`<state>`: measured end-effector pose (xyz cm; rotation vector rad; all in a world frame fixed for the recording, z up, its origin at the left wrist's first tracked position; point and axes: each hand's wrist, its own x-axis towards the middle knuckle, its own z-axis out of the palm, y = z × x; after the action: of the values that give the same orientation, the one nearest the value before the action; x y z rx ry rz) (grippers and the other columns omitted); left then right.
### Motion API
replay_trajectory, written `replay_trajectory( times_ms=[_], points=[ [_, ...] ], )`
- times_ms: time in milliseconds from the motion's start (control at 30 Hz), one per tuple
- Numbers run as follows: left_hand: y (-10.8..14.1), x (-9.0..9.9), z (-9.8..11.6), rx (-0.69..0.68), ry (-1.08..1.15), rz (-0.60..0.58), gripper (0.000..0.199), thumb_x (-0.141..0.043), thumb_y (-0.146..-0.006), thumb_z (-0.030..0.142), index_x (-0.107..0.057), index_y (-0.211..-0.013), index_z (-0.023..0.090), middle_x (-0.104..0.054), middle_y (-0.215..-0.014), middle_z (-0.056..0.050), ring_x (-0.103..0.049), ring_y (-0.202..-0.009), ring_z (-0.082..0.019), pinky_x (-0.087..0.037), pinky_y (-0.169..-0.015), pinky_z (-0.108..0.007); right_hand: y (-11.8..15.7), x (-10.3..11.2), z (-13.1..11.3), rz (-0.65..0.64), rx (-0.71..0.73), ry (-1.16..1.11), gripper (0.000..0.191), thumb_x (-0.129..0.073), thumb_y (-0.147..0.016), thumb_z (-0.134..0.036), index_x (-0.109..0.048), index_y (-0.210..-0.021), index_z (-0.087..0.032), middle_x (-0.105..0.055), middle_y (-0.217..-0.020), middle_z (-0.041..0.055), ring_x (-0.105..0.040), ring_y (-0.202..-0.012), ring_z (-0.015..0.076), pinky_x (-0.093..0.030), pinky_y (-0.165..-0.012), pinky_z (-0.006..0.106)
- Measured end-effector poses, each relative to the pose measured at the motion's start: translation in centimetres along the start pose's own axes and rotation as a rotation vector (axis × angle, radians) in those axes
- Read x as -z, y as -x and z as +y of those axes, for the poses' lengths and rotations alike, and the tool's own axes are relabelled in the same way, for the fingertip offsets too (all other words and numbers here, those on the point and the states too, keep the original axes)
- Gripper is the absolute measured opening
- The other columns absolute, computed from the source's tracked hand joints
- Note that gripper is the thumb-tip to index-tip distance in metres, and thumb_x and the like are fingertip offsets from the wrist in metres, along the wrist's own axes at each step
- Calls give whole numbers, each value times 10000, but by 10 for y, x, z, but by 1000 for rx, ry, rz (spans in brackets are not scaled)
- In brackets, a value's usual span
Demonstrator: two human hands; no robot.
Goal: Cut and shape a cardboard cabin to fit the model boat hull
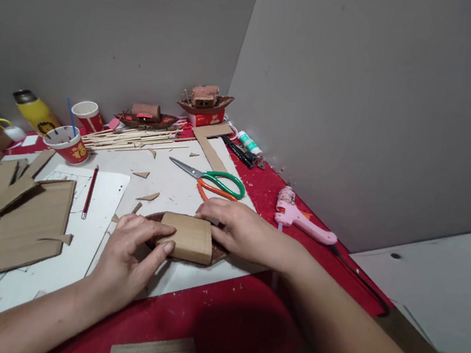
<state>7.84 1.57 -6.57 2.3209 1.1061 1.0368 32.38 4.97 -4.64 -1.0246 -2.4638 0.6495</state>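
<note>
A curved piece of brown cardboard sits like a roof over a small dark-brown model boat. My left hand grips the near left side of the cardboard, thumb at its front edge and fingers on top. Across the boat's far right side, my right hand is closed around the hull beside the cardboard; its fingertips are partly hidden. Just beyond my right hand lie scissors with green and orange handles. Small cardboard scraps are scattered left of them.
Cut cardboard sheets and a pencil lie left. Paper cups, a yellow bottle, thin sticks and two finished model boats stand farther back. A pink glue gun with a cord lies right, near the wall.
</note>
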Motion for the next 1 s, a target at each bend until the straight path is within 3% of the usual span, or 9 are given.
replay_trajectory(
  times_ms=[167,333,500,733,867,1000],
  points=[
    [-4,2,1,38,5,-11,129,-633,-880,219,-669,-1004,222,-710,-863,-16,-615,-844,-200,-425,-816,-377,10,15,-6,-50,20,-72,463,-589,-775,-109,-621,-1237,-118,-696,-1168,141,-646,-1068,260,-508,-909,355],
    [-6,2,1,102,10,6,125,-630,-873,246,-684,-985,229,-703,-881,-24,-601,-844,-210,-438,-802,-384,14,17,-6,-68,-2,-98,590,-643,-738,-186,-579,-1319,-100,-639,-1304,165,-607,-1186,281,-477,-999,374],
    [-8,2,3,131,16,-26,127,-623,-873,254,-680,-985,232,-706,-887,-22,-595,-843,-210,-437,-810,-390,10,10,-5,-50,-59,-94,710,-771,-739,-408,-561,-1354,-122,-630,-1320,176,-593,-1205,315,-463,-1017,420],
    [-8,-2,4,122,-1,-49,135,-604,-879,265,-661,-995,226,-702,-838,-19,-582,-786,-204,-417,-794,-396,7,3,-5,-85,-118,-77,675,-743,-777,-322,-535,-1377,-94,-632,-1305,190,-598,-1189,313,-474,-999,433],
    [-7,2,3,61,-29,-32,184,-618,-879,277,-661,-1048,218,-689,-825,-31,-593,-796,-213,-415,-817,-416,10,2,-5,-61,-42,-110,689,-717,-810,-305,-473,-1438,-158,-604,-1357,154,-573,-1229,281,-455,-1025,417],
    [-10,14,-2,153,63,58,305,-637,-861,287,-623,-1159,220,-692,-1041,-74,-609,-978,-239,-452,-884,-412,12,1,-5,-68,-25,-120,645,-727,-801,-285,-520,-1405,-190,-624,-1334,138,-584,-1217,279,-463,-1016,414]
  ],
)
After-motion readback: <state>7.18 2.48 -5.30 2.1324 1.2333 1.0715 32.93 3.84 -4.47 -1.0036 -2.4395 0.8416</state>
